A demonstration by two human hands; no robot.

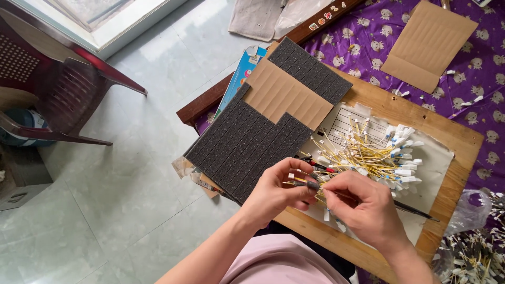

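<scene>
Both hands are meeting just above the near edge of the wooden board [457, 158]. Left hand [276, 192] is pinching a yellow wire [297, 183], its grip narrow around the strand. Right hand [363, 205] is closing its fingertips on a small dark foam piece [313, 185] sitting on that wire. Just beyond, a pile of yellow wires with white connectors [379, 155] is lying on the board. Dark slitted foam sheet [247, 142] is overhanging the left side, partly under corrugated cardboard [286, 94].
</scene>
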